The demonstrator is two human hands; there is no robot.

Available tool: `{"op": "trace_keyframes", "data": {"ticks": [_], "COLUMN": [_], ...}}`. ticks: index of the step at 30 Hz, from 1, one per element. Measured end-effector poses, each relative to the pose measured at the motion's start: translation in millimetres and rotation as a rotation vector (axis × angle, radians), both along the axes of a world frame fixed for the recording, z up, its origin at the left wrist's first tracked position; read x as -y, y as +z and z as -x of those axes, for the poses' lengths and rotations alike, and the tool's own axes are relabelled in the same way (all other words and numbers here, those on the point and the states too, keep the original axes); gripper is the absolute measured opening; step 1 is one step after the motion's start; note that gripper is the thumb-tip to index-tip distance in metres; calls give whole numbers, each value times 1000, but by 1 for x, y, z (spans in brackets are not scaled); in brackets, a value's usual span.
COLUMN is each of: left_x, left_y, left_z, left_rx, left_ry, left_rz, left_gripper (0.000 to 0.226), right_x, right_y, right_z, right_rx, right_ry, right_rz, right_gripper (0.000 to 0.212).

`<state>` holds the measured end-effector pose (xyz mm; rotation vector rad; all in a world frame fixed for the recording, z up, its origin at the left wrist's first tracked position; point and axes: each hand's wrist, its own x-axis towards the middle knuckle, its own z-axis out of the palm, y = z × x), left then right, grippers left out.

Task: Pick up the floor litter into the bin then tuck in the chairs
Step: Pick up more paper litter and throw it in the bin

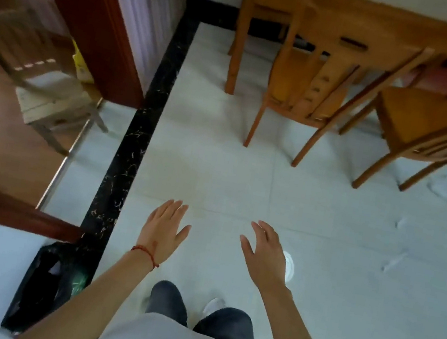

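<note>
Still, both hands spread, holding nothing; white litter hidden under rt hand, low centre — prob. missed before chairs.

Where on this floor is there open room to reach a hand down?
Bare tile lies between the black floor border and the near chair, ahead of both hands. It is crowded under the table, among chair legs, and beside the bin.

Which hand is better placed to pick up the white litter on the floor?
Probably the right hand: the white litter shows just beside it, partly hidden behind it. The left hand is open too, but lies farther off, nearer the black bin bag.
</note>
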<state>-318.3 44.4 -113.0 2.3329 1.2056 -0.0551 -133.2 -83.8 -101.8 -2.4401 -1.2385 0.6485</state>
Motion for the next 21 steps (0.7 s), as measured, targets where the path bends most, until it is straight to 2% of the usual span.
{"op": "trace_keyframes", "data": {"ticks": [9,21], "left_x": [58,124], "left_y": [12,7], "left_z": [-149,-281], "left_rx": [23,17], "left_ry": [-355,-907], "left_rz": [-7,30], "left_gripper": [53,53], "right_x": [119,225], "right_y": [5,-10], "right_z": [-94,-98], "right_rx": [18,-52], "right_ry": [-393,-972], "right_rz": [-8,68], "right_gripper": [45,48]}}
